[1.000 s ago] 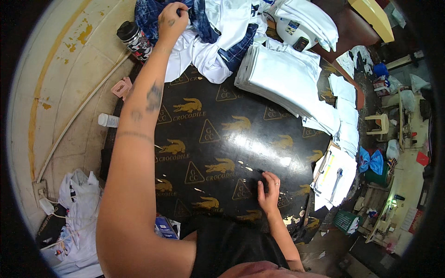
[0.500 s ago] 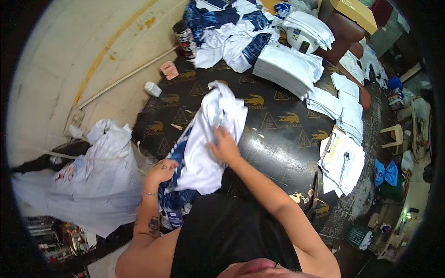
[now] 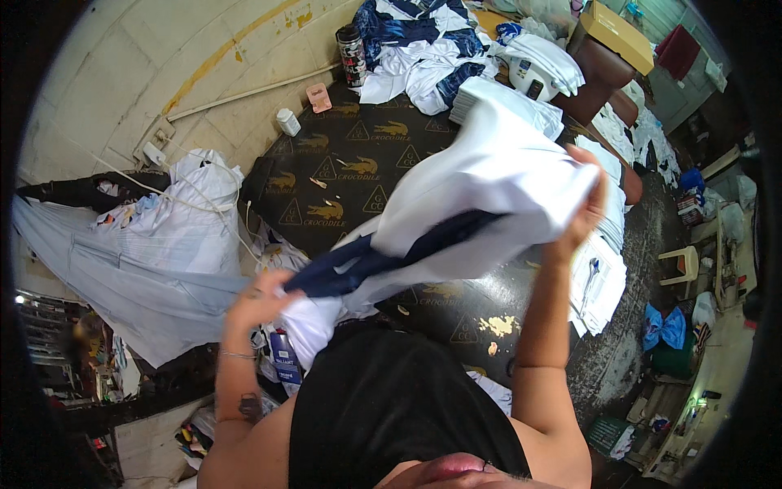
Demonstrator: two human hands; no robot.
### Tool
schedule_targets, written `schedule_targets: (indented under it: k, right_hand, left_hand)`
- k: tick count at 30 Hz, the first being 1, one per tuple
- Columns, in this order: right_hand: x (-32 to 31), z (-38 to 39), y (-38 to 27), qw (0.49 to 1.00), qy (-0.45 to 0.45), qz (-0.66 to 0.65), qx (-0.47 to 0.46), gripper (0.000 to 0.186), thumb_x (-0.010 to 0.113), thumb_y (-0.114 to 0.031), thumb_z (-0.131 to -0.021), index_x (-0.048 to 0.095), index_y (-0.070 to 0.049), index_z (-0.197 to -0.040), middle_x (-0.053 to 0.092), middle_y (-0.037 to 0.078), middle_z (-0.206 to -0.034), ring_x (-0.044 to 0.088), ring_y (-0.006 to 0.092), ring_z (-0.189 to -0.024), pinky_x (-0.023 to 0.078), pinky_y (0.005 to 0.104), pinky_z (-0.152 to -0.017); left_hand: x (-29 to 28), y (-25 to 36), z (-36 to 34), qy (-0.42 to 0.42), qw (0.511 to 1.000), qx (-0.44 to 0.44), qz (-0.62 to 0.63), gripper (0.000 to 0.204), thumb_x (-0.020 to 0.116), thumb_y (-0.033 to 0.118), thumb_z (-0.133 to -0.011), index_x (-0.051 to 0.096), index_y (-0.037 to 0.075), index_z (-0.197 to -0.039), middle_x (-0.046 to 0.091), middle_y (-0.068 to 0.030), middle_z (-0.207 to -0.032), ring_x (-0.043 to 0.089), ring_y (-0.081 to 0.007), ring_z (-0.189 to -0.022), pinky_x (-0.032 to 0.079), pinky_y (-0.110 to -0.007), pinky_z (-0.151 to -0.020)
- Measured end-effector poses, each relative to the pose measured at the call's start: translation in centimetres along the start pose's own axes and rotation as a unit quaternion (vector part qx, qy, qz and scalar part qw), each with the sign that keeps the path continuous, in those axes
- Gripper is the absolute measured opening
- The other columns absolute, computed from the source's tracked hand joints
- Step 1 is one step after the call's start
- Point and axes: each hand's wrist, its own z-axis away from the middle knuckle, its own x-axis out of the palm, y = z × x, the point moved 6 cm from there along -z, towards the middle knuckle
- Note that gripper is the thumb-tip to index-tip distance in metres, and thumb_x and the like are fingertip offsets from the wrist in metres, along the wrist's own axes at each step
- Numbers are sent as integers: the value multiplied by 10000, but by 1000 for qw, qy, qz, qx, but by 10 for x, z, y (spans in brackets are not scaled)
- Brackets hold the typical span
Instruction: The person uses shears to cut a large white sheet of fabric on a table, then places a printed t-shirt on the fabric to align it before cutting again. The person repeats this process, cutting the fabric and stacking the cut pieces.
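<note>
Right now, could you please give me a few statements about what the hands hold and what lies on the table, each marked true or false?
1. Both hands grip the white and navy garment. True: the left hand holds its lower end and the right hand its upper end.
2. The garment lies flat on the black table. False: it is lifted above the table.
3. A stack of folded white cloth sits on the table's far side. True.
4. The patterned tumbler stands at the table's near edge. False: it stands at the far edge, by the wall.
5. A small white bottle is in the left hand. False: it stands on the table's far left edge.
</note>
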Motion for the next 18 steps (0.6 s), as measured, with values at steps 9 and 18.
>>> schedule_targets:
  k: [9,18]
  right_hand:
    - [-245,40,-80,947,193,236,100,186,648,-274,-987,574,-105,-1013,548,18,-900,551,134,-746,486,308,-600]
    - [-136,178,43,876,-45,446,178,539,693,38,-853,560,-12,-1373,581,238,-1401,514,409,-1384,389,476,-1171]
  left_hand:
    - [-236,50,-90,318,884,253,230,309,520,183,-1071,700,29,-1270,733,-83,-1172,665,-167,-1104,517,-324,-1003]
    - [-7,109,-247,284,862,411,-88,829,786,127,-822,456,104,-1582,459,-274,-1564,429,-475,-1444,324,-552,-1237]
